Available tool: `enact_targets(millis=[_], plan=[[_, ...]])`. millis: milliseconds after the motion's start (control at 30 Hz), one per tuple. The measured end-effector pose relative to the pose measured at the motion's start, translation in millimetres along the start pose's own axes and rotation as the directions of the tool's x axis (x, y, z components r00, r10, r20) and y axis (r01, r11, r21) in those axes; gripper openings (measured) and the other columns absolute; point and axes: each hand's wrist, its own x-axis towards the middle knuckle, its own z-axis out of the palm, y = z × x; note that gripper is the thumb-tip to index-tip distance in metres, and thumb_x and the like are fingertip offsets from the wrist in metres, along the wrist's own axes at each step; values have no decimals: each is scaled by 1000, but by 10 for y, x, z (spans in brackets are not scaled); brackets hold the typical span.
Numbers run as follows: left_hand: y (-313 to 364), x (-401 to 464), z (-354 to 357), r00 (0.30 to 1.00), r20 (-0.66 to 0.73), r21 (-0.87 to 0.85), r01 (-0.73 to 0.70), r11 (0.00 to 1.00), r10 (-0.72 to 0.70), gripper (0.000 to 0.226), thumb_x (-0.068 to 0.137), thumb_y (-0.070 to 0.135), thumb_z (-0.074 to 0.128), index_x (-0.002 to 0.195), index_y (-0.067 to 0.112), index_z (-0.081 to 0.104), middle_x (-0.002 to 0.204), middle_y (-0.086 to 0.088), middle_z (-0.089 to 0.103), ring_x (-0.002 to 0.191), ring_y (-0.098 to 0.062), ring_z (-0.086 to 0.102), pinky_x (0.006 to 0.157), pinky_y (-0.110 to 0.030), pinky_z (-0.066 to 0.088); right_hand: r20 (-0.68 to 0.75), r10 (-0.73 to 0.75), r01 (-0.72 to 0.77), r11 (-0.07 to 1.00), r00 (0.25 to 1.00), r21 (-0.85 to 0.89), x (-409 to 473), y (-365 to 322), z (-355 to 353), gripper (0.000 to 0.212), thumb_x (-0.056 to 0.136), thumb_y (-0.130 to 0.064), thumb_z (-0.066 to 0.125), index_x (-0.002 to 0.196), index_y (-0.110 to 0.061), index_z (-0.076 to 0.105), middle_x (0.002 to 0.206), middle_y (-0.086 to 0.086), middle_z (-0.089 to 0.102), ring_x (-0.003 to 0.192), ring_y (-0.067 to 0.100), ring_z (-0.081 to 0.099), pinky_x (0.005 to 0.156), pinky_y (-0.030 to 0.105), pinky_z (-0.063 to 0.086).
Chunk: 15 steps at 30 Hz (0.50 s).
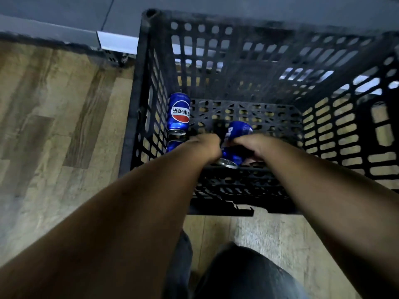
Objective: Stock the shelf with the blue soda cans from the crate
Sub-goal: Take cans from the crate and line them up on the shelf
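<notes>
R grip: right hand [251, 147] deep in the crate, fingers curled down over a blue soda can [235, 141]; holding it, fingertips hidden under the hand.
Held can: tilted, silver end toward the camera, blue body sticking out past the knuckles; sits betw. both hands.
L grip: left hand [205, 147] just left of the held can, touching or nearly so; fingers hidden behind wrist, so can't tell if it's wide, narrow or holding anything.
2nd can [178, 113]: left of the L grip, lying on its side along the crate's left wall, round red-white-blue logo up, silver end toward the camera.
3rd can [173, 144]: just this side of the 2nd, end to end w/ it, mostly hidden by the left forearm; only a blue sliver shows.
Crate [237, 67]: black plastic, lattice walls and floor, deep, standing on the floor; both forearms go in over its near rim.
Floor [54, 126]: wood-look planks, left of and below the crate.
Shelf base [64, 22]: dark grey unit beyond the crate, top left, w/ a pale strip at its edge.
Legs [248, 275]: dark trousers at bottom, near the crate's front.
</notes>
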Motion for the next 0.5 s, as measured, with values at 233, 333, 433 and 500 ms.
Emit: enact_targets(millis=[233,333,433,500], plan=[[98,-960,-690,974,-32,-643,151,751,-224,21,99,6,41,85,7,56,56,-11,61,36,-18,56,43,-23,47,-5,-266,257,926,964,278,-1281,-375,-182,33,63,-4,84,90,-9,67,94,16,71,82,30,69,72,47,58],[223,-1576,-977,975,-3,-721,152,676,-222,25,99,15,42,75,12,48,31,1,51,25,-8,48,31,-12,36,37,-318,291,902,947,319,-2007,-572,-310,34,67,4,78,98,-7,67,99,17,70,86,31,68,76,50,55],[391,-2170,-1365,979,18,-771,143,620,-203,29,98,26,45,75,11,52,33,1,52,28,-8,51,45,-17,41,8,-352,333,892,936,306,-2707,-796,-416,41,63,7,79,102,-2,68,101,20,70,93,36,68,81,55,54],[520,-2554,-1678,984,18,-775,127,620,-179,34,99,28,44,72,10,54,33,1,53,28,-8,51,50,-19,41,-36,-368,359,878,929,316,-3153,-954,-474,41,62,9,79,100,-2,67,97,18,71,90,33,68,84,53,54]])
